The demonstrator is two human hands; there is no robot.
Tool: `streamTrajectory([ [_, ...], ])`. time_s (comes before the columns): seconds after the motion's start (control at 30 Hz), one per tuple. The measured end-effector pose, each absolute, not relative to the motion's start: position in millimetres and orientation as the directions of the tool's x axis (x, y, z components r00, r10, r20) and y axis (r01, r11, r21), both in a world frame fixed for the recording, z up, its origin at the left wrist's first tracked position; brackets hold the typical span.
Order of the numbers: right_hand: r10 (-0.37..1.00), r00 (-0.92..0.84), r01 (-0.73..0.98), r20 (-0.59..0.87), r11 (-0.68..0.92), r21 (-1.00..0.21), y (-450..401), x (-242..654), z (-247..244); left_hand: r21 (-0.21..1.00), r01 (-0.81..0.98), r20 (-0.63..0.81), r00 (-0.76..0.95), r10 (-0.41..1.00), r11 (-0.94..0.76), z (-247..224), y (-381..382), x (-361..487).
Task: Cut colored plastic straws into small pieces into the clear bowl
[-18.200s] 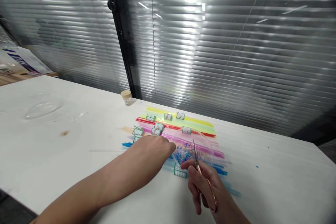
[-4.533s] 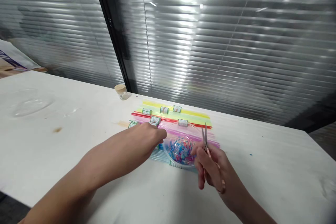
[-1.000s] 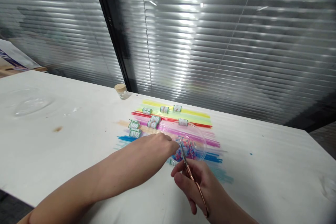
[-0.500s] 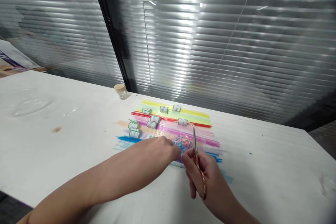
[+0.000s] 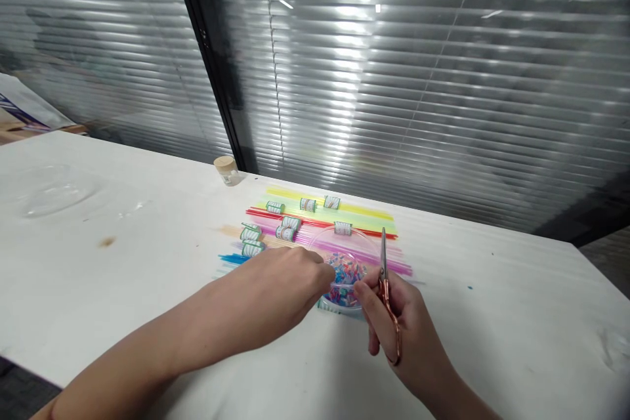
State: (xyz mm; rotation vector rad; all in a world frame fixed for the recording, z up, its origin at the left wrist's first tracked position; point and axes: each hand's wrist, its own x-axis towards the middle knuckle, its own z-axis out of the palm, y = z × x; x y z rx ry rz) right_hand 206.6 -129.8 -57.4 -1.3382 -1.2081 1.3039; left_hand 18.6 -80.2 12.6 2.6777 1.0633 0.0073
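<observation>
My left hand (image 5: 306, 279) is closed in a pinch over the left side of a clear round bowl (image 5: 374, 246). A thin, pale straw-like strip (image 5: 343, 285) stretches between its fingertips and those of my right hand. My right hand (image 5: 401, 315) is closed around rose-gold-handled scissors (image 5: 388, 298), whose blades point up and away. Its thumb and forefinger also pinch the strip's right end. Many small blue, pink and red cut pieces (image 5: 342, 269) lie in the bowl. The ends of my left fingers are partly hidden.
Coloured straws, such as yellow straws (image 5: 364, 212) and red straws (image 5: 266, 214), lie in rows around the bowl. Several green-and-white labels (image 5: 285, 233) rest on them. A cork-lidded jar (image 5: 226, 170) and a clear plastic dome (image 5: 59, 200) are to the left. Blinds (image 5: 418, 79) stand behind the table.
My right hand has moved right with the scissors, away from my left hand. The pale strip now shows between them. My left hand has shifted slightly left.
</observation>
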Motion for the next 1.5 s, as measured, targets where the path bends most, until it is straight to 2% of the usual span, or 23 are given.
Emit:
streamTrajectory([
  [0.1,0.990,-0.026,0.077,-0.142,-0.139,-0.987,-130,207,-55,0.226,0.670,-0.139,0.740,0.658,-0.707,20,-81,22],
  [0.2,0.988,-0.057,0.076,-0.141,-0.136,-0.988,-130,207,-54,0.202,0.712,-0.147,0.701,0.698,-0.672,24,-79,21],
  [0.33,0.961,-0.234,0.063,-0.148,-0.137,-0.989,-133,208,-56,0.144,0.759,-0.120,0.650,0.750,-0.635,26,-76,20],
  [0.47,0.918,-0.342,0.111,-0.199,-0.171,-0.979,-136,209,-58,0.153,0.750,-0.146,0.661,0.736,-0.643,25,-77,22],
  [0.67,0.916,-0.332,0.152,-0.225,-0.184,-0.971,-136,208,-55,0.194,0.715,-0.154,0.698,0.699,-0.671,19,-77,25],
  [0.93,0.920,-0.279,0.221,-0.276,-0.218,-0.951,-135,203,-56,0.182,0.716,-0.152,0.698,0.700,-0.674,21,-76,25],
  [1.17,0.906,-0.353,0.100,-0.235,-0.213,-0.972,-138,205,-59,0.188,0.733,-0.145,0.680,0.719,-0.654,21,-76,26],
  [1.5,0.892,-0.377,0.064,-0.248,-0.242,-0.968,-139,205,-59,0.200,0.728,-0.165,0.684,0.710,-0.655,19,-76,27],
])
